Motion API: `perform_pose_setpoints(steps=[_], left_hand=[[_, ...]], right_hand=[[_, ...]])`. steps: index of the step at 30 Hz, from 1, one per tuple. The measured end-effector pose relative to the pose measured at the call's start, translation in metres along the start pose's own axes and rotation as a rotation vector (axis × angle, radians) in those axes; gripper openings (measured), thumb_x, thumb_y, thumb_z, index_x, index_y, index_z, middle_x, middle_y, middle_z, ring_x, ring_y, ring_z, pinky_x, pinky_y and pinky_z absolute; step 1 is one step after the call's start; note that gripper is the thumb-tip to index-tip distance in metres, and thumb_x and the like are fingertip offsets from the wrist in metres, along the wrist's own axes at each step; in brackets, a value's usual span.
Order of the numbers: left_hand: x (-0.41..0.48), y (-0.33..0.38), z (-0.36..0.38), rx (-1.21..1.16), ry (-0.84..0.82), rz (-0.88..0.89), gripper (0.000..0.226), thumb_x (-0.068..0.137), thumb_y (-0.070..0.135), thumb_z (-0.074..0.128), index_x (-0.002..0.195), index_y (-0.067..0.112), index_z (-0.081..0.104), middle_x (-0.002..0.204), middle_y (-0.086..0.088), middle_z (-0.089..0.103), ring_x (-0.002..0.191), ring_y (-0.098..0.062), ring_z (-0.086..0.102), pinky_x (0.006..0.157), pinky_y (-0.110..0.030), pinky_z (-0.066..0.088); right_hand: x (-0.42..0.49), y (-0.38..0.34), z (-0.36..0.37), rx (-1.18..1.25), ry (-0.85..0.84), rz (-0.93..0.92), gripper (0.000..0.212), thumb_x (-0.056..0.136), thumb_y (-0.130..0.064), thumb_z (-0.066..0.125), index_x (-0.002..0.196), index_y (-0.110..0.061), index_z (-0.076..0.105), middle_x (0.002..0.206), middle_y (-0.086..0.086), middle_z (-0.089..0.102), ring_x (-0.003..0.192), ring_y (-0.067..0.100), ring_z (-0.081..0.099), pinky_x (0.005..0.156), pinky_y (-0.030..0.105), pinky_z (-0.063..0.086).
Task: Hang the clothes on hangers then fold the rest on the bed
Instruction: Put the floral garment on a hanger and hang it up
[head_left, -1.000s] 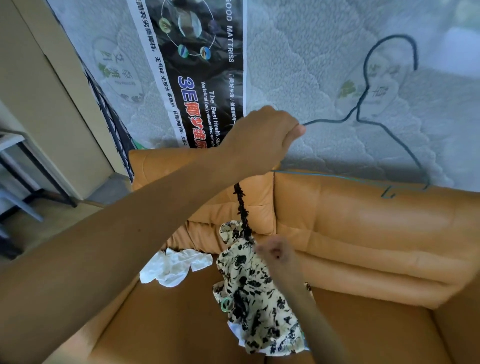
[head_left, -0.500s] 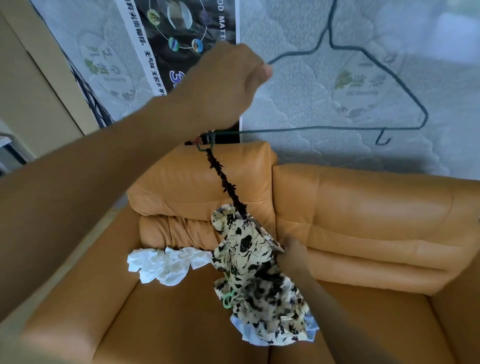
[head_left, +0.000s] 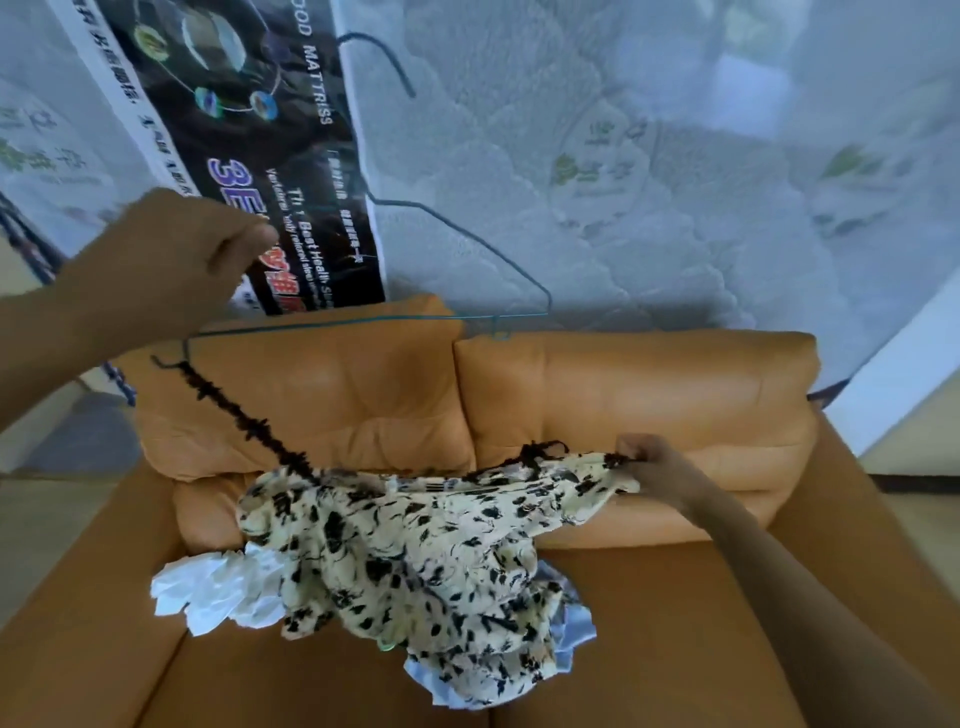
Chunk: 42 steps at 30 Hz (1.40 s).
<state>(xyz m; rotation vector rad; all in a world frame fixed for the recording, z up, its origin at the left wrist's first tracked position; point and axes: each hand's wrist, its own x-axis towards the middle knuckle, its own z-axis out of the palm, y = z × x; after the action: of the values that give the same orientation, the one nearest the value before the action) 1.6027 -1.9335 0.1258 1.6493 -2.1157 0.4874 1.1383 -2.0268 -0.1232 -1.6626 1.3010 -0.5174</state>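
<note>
1. Head view: the left hand (head_left: 171, 260) is raised, its fingers curled and thumb pinched round the left end of a dark wire hanger (head_left: 363, 323).
2. Just below that hand, a black ruffled strap (head_left: 234, 409) hooks over the hanger's corner and slants down to a cream dress (head_left: 415, 545) with black print.
3. Lower and well apart from the left, the right hand (head_left: 660, 467) pinches the far top corner of the dress, so its top edge is spread between the two hands.
4. Below both hands, the bulk of the dress heaps on an orange leather sofa (head_left: 649, 395), over a pale blue cloth (head_left: 576, 623). A white garment (head_left: 218, 587) touches its left side.
5. Beyond the hands, a plastic-wrapped mattress (head_left: 623, 156) stands behind the sofa back.
</note>
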Motion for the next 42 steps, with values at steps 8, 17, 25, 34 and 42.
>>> perform_pose_setpoints(steps=[8,17,25,34,42], left_hand=[[-0.003,0.013,-0.005,-0.058,0.037,-0.062,0.078,0.103,0.058,0.024,0.078,-0.009,0.057,0.049,-0.014,0.044,0.048,-0.034,0.05,0.055,-0.048,0.045],[-0.012,0.032,-0.016,-0.078,0.022,-0.065,0.092,0.096,0.075,0.016,0.073,-0.006,0.053,0.049,-0.015,0.042,0.051,-0.036,0.05,0.06,-0.044,0.041],[-0.013,0.042,-0.012,-0.078,0.036,-0.043,0.089,0.099,0.069,0.021,0.085,-0.01,0.058,0.057,-0.025,0.052,0.057,-0.043,0.056,0.062,-0.042,0.039],[-0.031,-0.002,0.014,-0.172,0.083,-0.109,0.061,0.103,0.059,0.039,0.093,0.002,0.06,0.074,-0.026,0.06,0.065,-0.043,0.059,0.057,-0.04,0.049],[-0.059,-0.031,0.031,-0.122,0.008,-0.12,0.044,0.104,0.049,0.046,0.096,0.009,0.063,0.069,-0.009,0.06,0.06,-0.023,0.057,0.057,-0.029,0.041]], right_hand=[[-0.01,0.007,-0.011,0.141,-0.197,0.078,0.035,0.101,-0.003,0.045,0.11,-0.014,0.076,0.125,-0.004,0.071,0.124,0.017,0.058,0.112,0.038,0.036],[-0.024,0.022,0.023,0.927,-0.068,0.228,0.034,0.102,-0.017,0.034,0.079,-0.007,0.057,0.1,0.023,0.067,0.104,0.039,0.062,0.08,0.049,0.057],[-0.024,0.021,0.054,-0.361,-0.5,0.35,0.094,0.086,-0.085,0.04,0.15,-0.017,0.044,0.155,0.013,0.044,0.142,0.033,0.04,0.12,0.054,0.028],[-0.034,0.048,0.061,0.31,-0.36,0.396,0.054,0.091,-0.032,0.067,0.126,0.006,0.052,0.134,0.028,0.058,0.119,0.039,0.059,0.111,0.049,0.043],[-0.039,0.002,0.034,1.013,-0.148,-0.073,0.03,0.073,-0.044,0.081,0.069,-0.019,0.063,0.101,0.011,0.07,0.105,0.027,0.063,0.099,0.041,0.044]])
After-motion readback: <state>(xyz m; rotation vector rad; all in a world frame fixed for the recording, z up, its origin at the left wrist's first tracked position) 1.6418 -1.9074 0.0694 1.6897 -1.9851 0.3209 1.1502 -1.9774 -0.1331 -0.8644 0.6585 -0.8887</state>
